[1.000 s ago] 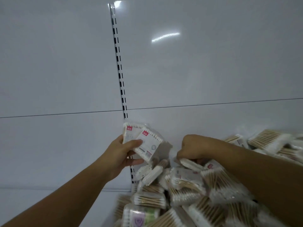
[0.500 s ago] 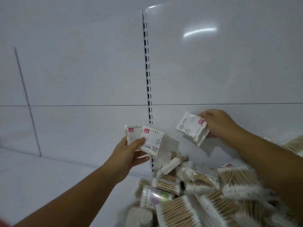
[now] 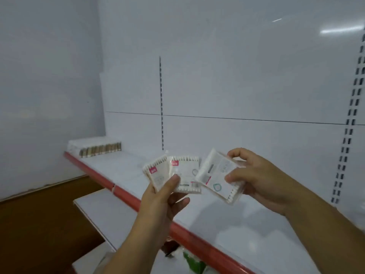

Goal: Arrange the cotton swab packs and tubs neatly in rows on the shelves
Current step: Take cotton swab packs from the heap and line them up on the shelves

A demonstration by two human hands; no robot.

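While only one short row of packs (image 3: 100, 149) stands at the far-left end of the shelf (image 3: 246, 224), most work seems left | left hand (image 3: 164, 198) grips two packs (image 3: 185, 173) | right hand (image 3: 262, 180) pinches third pack (image 3: 217, 177), above shelf, unplaced

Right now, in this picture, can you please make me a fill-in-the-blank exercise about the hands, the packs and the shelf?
1. The left hand holds ____ cotton swab packs, fanned out.
2. The right hand holds only ____ pack.
3. The front edge of the shelf is coloured ____.
4. A row of packs stands at the far ____ end of the shelf.

Missing words: two; one; red; left.
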